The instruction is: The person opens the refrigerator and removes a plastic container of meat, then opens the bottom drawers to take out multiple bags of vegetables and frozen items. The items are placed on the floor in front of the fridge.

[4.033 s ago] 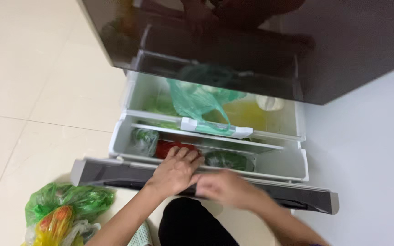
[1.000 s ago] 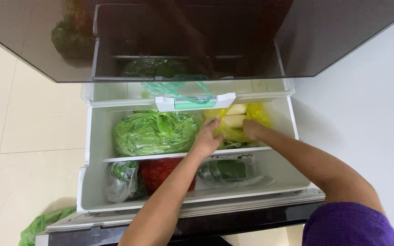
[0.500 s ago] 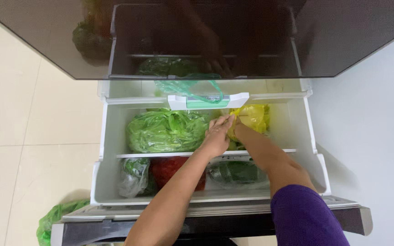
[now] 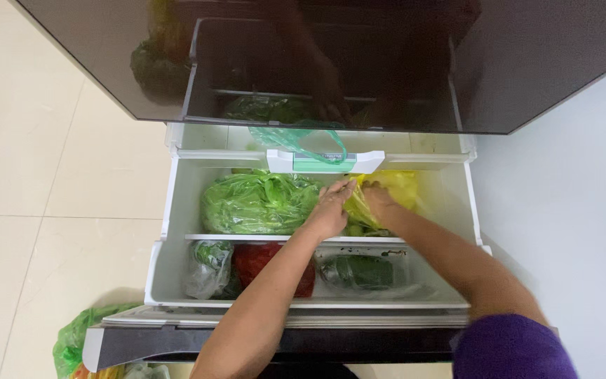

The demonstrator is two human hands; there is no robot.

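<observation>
The yellow plastic bag (image 4: 387, 200) lies in the upper tray of the open fridge drawer (image 4: 177, 210), at approx. 1 o'clock from drawer centre, w/ pale greenish produce seen through the film. It is judged light, soft and crinkly, prob. slippery; contents look bruisable, so best taken by the gathered film at the top or cradled from under, not squeezed. The left hand (image 4: 331, 207) is laid flat on the bag's left side, fingers extended, not clenched. The right hand (image 4: 380, 200) is pressed into the bag; whether film is pinched cannot be told. At 9 o'clock, touching the left hand, a clear bag of leafy greens (image 4: 257, 203) is seen. At 12, a green bag (image 4: 299, 137) hangs over a white handle w/ a pale green label strip (image 4: 324, 161). At 6, lower tray: red bag (image 4: 268, 263), dark greens in clear wrap (image 4: 362, 272), small clear bag (image 4: 205, 270). At 8, on the floor, another green bag (image 4: 78, 340).
</observation>
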